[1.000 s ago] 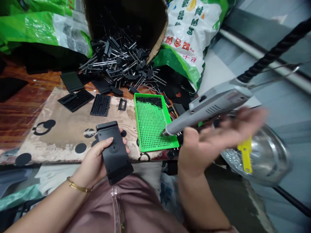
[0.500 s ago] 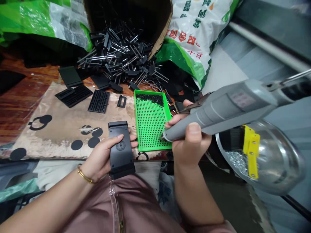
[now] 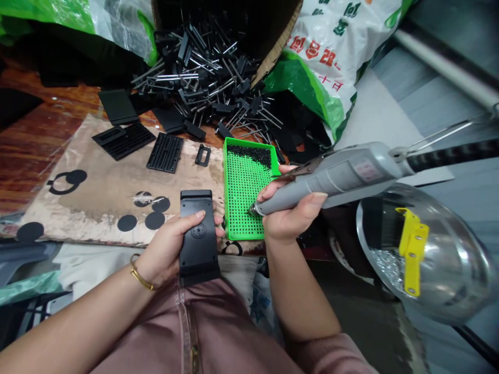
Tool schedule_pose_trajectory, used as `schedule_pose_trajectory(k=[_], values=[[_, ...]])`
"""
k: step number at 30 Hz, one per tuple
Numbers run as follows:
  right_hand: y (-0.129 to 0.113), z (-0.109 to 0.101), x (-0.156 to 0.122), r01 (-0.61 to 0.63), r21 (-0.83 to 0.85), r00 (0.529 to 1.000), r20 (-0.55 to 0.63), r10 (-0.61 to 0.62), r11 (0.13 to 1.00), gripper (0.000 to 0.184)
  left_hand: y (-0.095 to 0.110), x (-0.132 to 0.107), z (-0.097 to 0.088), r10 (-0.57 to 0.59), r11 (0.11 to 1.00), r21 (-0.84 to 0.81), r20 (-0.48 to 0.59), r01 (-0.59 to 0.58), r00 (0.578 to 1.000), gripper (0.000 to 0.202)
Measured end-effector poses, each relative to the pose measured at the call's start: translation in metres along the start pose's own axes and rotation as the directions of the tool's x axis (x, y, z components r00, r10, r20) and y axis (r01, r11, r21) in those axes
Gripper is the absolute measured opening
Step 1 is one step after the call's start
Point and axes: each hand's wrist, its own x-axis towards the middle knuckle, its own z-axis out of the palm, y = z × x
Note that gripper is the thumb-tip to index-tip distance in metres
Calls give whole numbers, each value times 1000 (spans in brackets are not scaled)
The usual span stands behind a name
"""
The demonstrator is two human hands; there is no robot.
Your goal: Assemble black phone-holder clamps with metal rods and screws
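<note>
While a black plate point(image 3: 198, 252) is gripped by the left hand point(image 3: 167, 246) at about 8 o'clock, a grey power screwdriver point(image 3: 335, 177) is clasped near its nose by the right hand point(image 3: 286, 223) at 4 o'clock. The driver tip point(image 3: 253, 209) is pointed at a green tray point(image 3: 241, 208) in mid-view; whether the tray is touched by it cannot be told. As a judgement, the plate is being held ready and the tool aimed at the tray; from this pose, a steady wrist and careful aim seem to be called for, lest loose pieces be scattered.

Small black pieces point(image 3: 251, 155) are heaped at the tray's far end, towards 12 o'clock, and its holed floor is left bare nearer. In a metal bowl point(image 3: 460, 259), between 3 and 4 o'clock, silvery bits point(image 3: 385, 265) are held, with a yellow strip point(image 3: 413, 254) seen beside them. From a cardboard box point(image 3: 281, 44) at 12 o'clock, black clips with metal rods point(image 3: 212, 96) are spread onto the tabletop point(image 3: 54, 124).
</note>
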Motion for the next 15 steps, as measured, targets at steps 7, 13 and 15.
schedule_pose_trajectory(k=[7, 13, 15], values=[[6, 4, 3, 119, 304, 993, -35, -113, 945, 52, 0, 1, -1, -6, 995, 97, -7, 7, 1000, 24], [-16, 2, 8, 235, 287, 970, -127, -206, 929, 65, -2, 2, 2, 64, 992, 104, 7, -65, 998, 23], [-30, 5, 7, 234, 278, 970, -135, -203, 932, 74, -3, 2, 1, 40, 993, 106, 19, -42, 999, 24]])
